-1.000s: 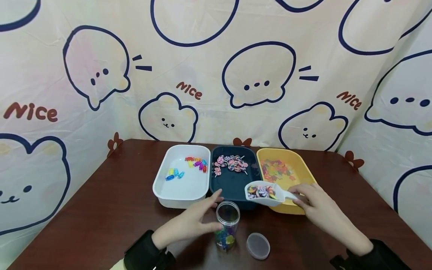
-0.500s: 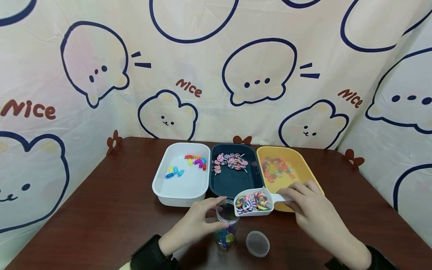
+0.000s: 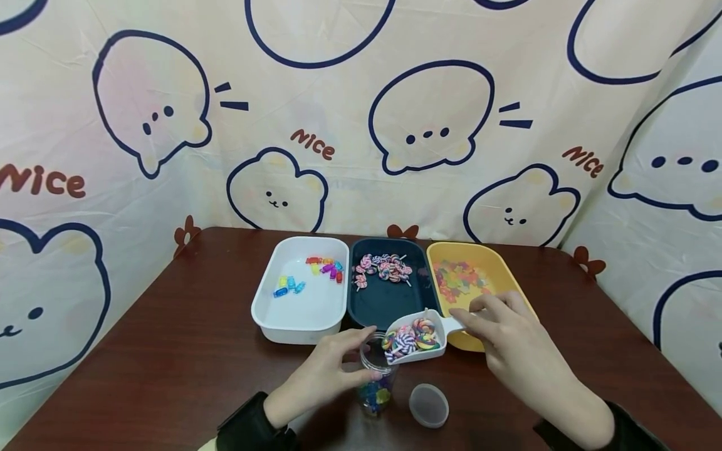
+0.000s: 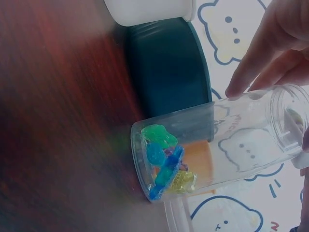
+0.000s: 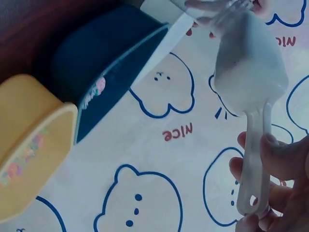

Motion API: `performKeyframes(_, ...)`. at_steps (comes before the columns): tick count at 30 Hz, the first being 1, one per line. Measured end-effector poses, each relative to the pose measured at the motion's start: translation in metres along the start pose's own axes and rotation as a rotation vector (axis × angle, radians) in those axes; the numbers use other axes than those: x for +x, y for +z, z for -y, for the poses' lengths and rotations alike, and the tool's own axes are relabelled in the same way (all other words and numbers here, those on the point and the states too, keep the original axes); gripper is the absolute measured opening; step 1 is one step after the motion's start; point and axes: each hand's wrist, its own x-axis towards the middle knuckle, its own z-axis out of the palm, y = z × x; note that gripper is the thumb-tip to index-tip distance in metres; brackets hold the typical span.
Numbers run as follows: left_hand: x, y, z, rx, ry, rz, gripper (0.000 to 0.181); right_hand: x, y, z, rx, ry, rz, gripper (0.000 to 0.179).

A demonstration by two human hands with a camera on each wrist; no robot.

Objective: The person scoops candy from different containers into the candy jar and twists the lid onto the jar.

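My left hand point(image 3: 324, 376) grips a clear plastic jar point(image 3: 373, 396) near its open rim, thumb on the near side. The jar stands upright on the table. In the left wrist view several blue, green and yellow see-through pieces point(image 4: 166, 166) lie at its bottom. My right hand point(image 3: 516, 354) holds a white scoop point(image 5: 251, 72) by its handle. Several swirled lollipop-like candies point(image 3: 414, 338) lie in the scoop, whose front lip is over the right side of the jar's mouth. From the right wrist camera only the scoop's underside shows.
A round translucent lid point(image 3: 429, 406) lies right of the jar. Behind stand a white tray point(image 3: 313, 313) with colourful small pieces, a dark tray point(image 3: 389, 307) with small lollipops, and a yellow tray point(image 3: 496, 269) with translucent gummy-like pieces. A patterned cloth point(image 3: 350, 207) hangs behind the table.
My right hand has brought the loaded scoop left and down to the jar's mouth and tilted it. My left hand has closed in on the jar's upper part.
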Motion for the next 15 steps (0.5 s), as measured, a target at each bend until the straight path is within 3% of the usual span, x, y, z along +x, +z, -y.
performKeyframes(15,0.0008,0.0013,0.0004,0.047,0.041,-0.021,0.061,0.0008,-0.0048,-0.0026,-0.02,0.002,0.007,0.047)
